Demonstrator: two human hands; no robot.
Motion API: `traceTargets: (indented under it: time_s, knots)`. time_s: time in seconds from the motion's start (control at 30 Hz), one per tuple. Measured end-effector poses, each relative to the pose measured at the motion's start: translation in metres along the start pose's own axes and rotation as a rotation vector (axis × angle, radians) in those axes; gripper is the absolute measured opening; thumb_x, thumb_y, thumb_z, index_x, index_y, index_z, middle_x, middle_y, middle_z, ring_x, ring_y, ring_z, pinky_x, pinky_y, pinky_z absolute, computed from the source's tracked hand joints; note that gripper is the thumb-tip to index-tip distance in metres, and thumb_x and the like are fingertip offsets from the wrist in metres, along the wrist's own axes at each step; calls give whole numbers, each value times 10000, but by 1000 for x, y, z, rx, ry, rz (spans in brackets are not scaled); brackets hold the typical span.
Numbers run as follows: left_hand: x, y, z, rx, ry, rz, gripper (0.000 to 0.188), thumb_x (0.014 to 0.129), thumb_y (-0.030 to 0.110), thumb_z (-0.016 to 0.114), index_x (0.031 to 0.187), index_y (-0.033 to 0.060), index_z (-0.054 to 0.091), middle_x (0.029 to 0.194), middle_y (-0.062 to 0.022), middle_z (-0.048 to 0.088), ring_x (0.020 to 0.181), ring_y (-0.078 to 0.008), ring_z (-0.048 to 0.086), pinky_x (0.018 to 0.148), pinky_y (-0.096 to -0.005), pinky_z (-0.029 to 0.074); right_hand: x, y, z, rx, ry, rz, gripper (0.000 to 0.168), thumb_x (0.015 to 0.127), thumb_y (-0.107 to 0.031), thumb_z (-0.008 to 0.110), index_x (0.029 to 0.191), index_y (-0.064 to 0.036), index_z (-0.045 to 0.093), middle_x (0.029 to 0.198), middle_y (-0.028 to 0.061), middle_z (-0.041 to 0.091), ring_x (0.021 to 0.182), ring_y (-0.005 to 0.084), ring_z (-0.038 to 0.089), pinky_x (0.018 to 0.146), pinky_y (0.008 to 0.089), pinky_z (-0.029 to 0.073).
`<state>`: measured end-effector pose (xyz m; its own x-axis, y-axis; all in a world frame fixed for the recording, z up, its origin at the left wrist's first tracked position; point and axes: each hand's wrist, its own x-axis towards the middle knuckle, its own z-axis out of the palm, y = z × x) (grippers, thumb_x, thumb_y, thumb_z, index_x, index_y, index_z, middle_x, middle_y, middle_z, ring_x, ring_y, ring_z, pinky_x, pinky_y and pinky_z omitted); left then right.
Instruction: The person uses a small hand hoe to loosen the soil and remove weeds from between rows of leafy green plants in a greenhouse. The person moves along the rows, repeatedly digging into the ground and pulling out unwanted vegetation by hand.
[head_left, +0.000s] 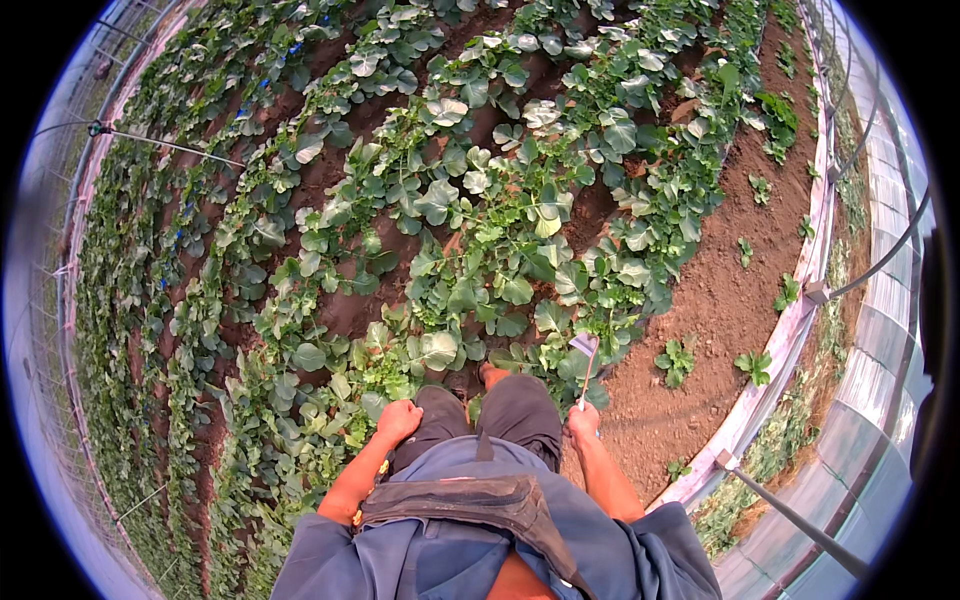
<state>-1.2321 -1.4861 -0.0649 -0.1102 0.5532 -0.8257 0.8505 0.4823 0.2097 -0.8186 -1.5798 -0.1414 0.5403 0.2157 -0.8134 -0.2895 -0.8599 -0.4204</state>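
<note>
My right hand (583, 421), beside my right thigh, is closed on a thin-handled tool (591, 367) with a small flat metal blade that looks like a hand hoe. Its blade lies over the leaves just ahead of the hand. Near my left thigh, my left hand (400, 420) is curled into a loose fist, and nothing shows in it. Broad-leaved green crop plants (439, 349) stand right before my knees. A worn belt bag (450, 499) crosses my waist.
Leafy rows (285, 300) stretch ahead and to the left. Brown bare soil (697, 300) with small plants lies at the right, bordered by pale plastic sheeting (795, 337) and curved greenhouse poles (877, 266). A thin rod (176, 146) juts in at the upper left.
</note>
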Motion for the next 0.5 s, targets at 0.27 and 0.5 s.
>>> traceTargets:
  time_s: [0.27,0.5]
  knots:
    - [4,94,-38,168,83,322,274,882,322,612,931,57,663,997,-169,685,956,-366,667,824,-489,529,22,-50,-11,55,-89,-43,359,904,-99,557,1255,-27,554,663,30,516,414,144,455,342,321,372]
    - [2,122,-62,248,161,470,252,856,286,653,904,38,650,956,-174,672,924,-370,668,788,-490,539,7,-75,17,30,-68,-96,377,889,-62,535,1265,-31,545,654,23,505,401,134,432,334,310,349]
